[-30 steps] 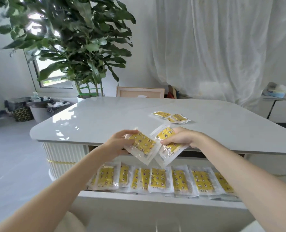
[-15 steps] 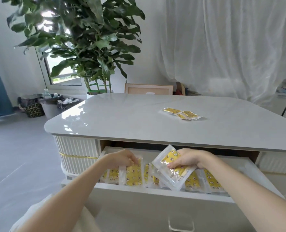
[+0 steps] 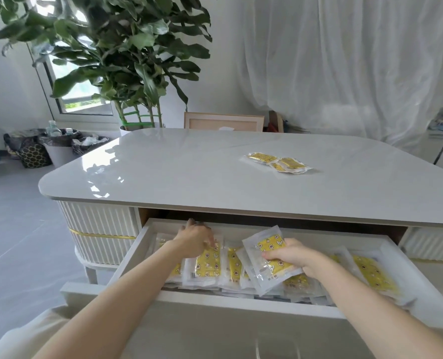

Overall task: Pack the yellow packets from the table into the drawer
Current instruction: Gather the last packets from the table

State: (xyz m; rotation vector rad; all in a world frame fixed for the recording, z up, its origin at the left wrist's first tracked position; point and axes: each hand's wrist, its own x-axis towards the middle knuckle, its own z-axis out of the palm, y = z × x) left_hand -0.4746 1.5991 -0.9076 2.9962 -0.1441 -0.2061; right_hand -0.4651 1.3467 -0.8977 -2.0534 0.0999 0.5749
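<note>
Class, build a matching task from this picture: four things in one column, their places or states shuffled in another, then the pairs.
1 left hand
2 right hand
3 small pile of yellow plastic packets
4 tall green leafy plant

A behind the pale grey table
B grips a tilted yellow packet
C on that table
D rests on a flat packet in the open white drawer

Pairs: 1-D, 2-B, 3-C, 4-A

Both are dropping from the worktop edge into the drawer (image 3: 241,304): the left grip (image 3: 194,239) is laying its left packet (image 3: 207,263) on the row, while the right grip (image 3: 293,257) is lowering its tilted packet (image 3: 267,248) at frame centre.
</note>
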